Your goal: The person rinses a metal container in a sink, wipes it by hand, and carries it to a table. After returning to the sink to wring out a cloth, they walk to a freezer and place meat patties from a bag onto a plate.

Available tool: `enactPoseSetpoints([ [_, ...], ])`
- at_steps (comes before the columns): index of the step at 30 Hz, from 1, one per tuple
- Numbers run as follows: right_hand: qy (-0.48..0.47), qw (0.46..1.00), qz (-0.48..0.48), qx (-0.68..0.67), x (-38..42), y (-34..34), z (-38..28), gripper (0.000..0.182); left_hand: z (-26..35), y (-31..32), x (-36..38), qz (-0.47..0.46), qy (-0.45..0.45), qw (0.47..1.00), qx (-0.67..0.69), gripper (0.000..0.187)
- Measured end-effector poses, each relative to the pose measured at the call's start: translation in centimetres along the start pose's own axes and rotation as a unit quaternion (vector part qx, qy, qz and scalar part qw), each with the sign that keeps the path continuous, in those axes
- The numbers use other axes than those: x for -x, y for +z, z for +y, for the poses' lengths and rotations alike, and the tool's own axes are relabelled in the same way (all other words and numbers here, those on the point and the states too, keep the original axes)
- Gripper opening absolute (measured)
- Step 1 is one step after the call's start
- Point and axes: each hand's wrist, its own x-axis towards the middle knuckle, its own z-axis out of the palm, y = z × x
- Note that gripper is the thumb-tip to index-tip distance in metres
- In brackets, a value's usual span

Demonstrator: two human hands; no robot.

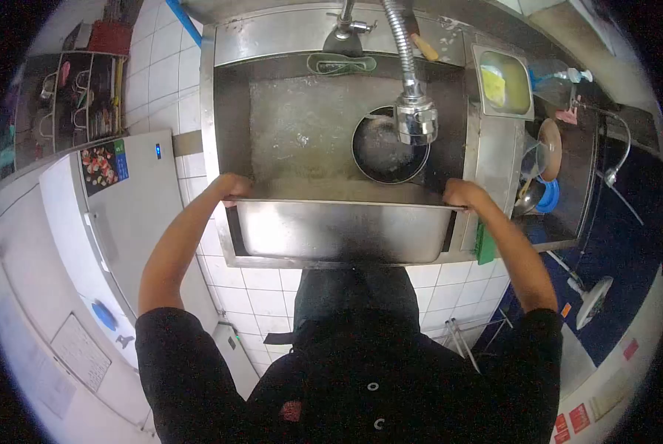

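Observation:
A large rectangular steel pan (342, 233) stands tilted up on its side at the near edge of the sink (222, 140). My left hand (233, 187) is closed around the pan's upper left corner. At the opposite upper corner, my right hand (465, 194) grips the rim. Some fingers of both hands are hidden behind the rim. Beyond the pan, a round dark pan (391, 144) rests in the sink, with water and some foam around it. The chrome spray faucet head (416, 122) hangs over that round pan.
A steel container (503, 80) with a yellow sponge in liquid sits on the right ledge. A green object (485, 243) hangs at the front right edge. Bowls and a blue basin (547, 196) lie in the right-hand basin. A white refrigerator (135, 200) stands left.

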Motion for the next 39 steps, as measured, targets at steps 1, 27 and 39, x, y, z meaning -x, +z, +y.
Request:
enactPoseSetpoints([
  [1,-0.027,0.998,-0.032,0.054,-0.5,0.0,0.9,0.017,-0.1,-0.4,0.9,-0.005,-0.013,0.998,0.058,0.019],
  [27,-0.032,0.964,0.224,0.137,19.9,1.2,-0.1,0.026,1.2,-0.6,19.2,0.171,0.052,0.984,-0.016,0.075],
  [39,0.010,0.779,0.578,-0.243,22.0,24.2,-2.2,0.027,4.5,21.1,14.5,0.590,0.093,0.751,0.282,0.027],
])
